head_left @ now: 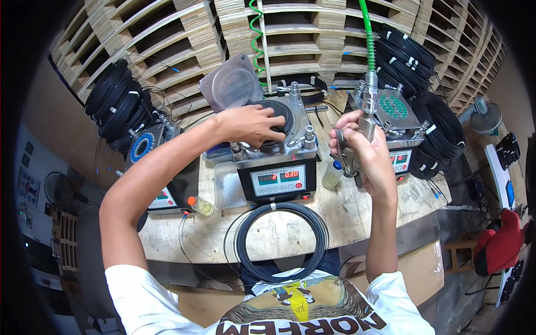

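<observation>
My left hand (250, 124) reaches over a round black disc (286, 114) on the middle machine (277, 183), a dark box with a metal top and lit red digits. Its fingers are spread across the disc; the thumb's side is partly hidden. In my right hand (365, 149) is a metal air blow gun (367, 125), held upright with the fingers wrapped round its handle and lever. A green air hose (368, 42) runs up from the gun. A square metal plate with a round mark (231, 82) leans behind my left hand.
Similar machines stand left (166, 200) and right (401, 159). A coiled black cable (242, 245) hangs at the table's front edge. Small bottles, one orange-capped (202, 206), one blue-capped (331, 176), flank the middle machine. A clear tub (230, 187) holds white material. Black cable coils (114, 100) and wooden pallets (162, 42) stand behind.
</observation>
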`<action>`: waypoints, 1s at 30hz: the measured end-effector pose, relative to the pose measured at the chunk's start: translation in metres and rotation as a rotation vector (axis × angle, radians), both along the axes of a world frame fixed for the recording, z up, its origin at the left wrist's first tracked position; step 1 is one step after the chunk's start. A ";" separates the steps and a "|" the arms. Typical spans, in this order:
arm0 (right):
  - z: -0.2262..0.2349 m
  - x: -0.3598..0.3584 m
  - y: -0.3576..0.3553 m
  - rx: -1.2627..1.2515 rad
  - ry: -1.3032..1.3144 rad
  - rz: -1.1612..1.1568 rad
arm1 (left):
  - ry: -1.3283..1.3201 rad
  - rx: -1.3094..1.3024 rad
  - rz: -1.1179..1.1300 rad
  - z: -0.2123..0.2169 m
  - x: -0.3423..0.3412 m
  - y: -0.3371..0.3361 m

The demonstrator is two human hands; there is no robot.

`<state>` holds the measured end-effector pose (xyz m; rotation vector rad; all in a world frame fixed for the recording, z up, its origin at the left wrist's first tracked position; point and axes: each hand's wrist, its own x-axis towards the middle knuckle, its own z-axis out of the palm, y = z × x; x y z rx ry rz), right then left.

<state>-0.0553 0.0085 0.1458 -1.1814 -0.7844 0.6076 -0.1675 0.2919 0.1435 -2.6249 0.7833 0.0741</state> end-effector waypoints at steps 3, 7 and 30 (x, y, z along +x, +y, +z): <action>0.001 -0.001 0.000 0.010 0.006 0.016 | 0.014 0.000 0.096 0.000 -0.002 0.002; 0.003 -0.005 0.003 0.034 0.033 0.057 | -0.098 -0.038 0.140 0.003 -0.009 0.005; 0.007 -0.017 0.012 0.006 0.074 0.067 | -0.096 -0.028 -0.138 -0.001 0.003 0.010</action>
